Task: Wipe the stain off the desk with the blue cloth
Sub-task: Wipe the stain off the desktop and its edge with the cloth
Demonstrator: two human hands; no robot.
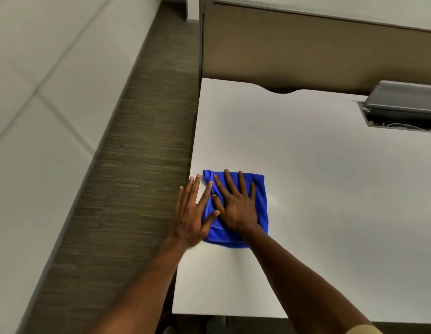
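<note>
Pressing flat with fingers spread, the right hand (236, 208) lay on the blue cloth (257, 213), the left hand (192, 213) splayed across its left edge. Folded, soft and creased, the cloth sat near the left edge of the smooth white desk (318, 189), beside ribbed brown carpet (127, 165) and a tan partition (306, 49).

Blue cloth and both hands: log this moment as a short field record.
cloth: blue cloth, folded, flat on the desk near its left edge
right hand: right hand spread flat on the cloth, palm down
left hand: left hand flat, partly on the cloth's left edge, partly on the desk
stain: none visible; possibly under the cloth
other: open cable box set in the desk at far right
</note>
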